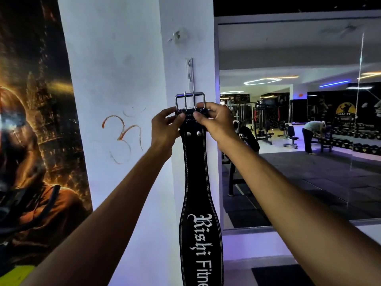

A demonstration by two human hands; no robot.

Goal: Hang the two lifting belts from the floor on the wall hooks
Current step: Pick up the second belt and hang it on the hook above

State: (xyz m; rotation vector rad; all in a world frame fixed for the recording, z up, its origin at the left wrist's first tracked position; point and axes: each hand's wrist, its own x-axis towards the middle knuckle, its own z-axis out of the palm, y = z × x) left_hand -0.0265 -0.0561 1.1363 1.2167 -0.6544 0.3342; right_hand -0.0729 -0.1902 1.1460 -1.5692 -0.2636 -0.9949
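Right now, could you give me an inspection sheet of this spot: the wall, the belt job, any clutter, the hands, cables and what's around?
Surface: white pillar, scuffed, with an orange scribble on it.
Job's things: one black belt hangs straight down, its buckle held at the foot of the metal hook; whether it is hooked on cannot be told. Second belt not seen.
Clutter: nothing seen.
Hands: left hand and right hand both pinch the belt top just below the buckle.
Cables: nothing seen.
Surroundings: poster to the left; mirror to the right showing gym machines and a person bending over.
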